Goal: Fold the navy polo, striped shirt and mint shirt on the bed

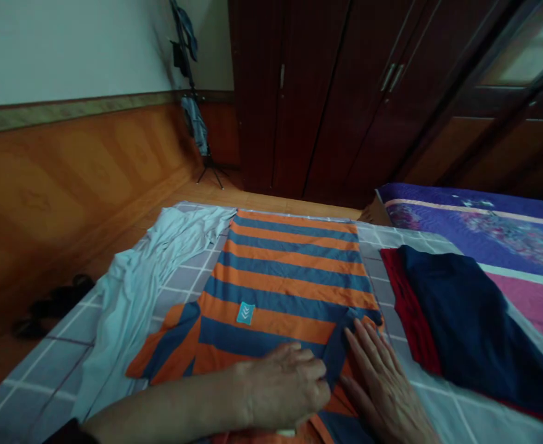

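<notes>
An orange and blue striped T-shirt (281, 271) lies spread on the bed, with a light blue patch (245, 312) on it. One sleeve points out to the left; the right sleeve is folded inward over the body. My left hand (294, 385) reaches across from the lower left, its fingers curled down onto the shirt by the folded sleeve. Its fingertips are partly hidden. Flat on the right sleeve rests my right hand (380, 370), fingers stretched out. The shirt's near end is partly covered by my hands and arm.
A crumpled pale garment (137, 271) lies along the bed's left side. Dark blue and red folded clothes (456, 308) are to the right on the checked sheet (192, 271). Beyond stand a purple floral mattress (507, 228), a dark wardrobe (318, 92) and a coat stand (190, 74).
</notes>
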Demonstrator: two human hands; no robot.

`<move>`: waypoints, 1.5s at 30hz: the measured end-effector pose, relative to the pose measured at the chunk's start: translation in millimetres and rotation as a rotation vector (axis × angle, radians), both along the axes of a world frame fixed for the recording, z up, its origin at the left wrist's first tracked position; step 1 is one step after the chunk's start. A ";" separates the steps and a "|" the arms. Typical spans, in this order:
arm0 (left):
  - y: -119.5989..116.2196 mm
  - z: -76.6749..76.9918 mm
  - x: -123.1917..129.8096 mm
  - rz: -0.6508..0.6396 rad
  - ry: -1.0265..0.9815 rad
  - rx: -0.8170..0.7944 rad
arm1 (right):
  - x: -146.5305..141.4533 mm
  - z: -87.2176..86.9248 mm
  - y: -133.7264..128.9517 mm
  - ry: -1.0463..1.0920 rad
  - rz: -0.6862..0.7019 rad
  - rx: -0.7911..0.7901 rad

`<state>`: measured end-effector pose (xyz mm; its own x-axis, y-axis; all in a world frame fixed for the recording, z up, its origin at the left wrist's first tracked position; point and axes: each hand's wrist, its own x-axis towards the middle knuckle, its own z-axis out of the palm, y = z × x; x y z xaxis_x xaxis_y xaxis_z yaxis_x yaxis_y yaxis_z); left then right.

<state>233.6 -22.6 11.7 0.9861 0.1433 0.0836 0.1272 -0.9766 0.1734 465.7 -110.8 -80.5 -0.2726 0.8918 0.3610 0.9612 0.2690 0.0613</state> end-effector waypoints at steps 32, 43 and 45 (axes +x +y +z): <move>25.3 -2.4 -221.8 1.238 -0.225 -0.809 | -192.3 31.8 88.2 0.450 0.847 -0.712; 19.4 11.1 -136.4 0.952 -0.506 -0.891 | -178.4 28.9 124.2 1.735 0.094 -0.979; 31.1 7.6 -145.6 1.067 -0.533 -0.766 | -178.2 25.7 126.9 1.744 0.054 -0.974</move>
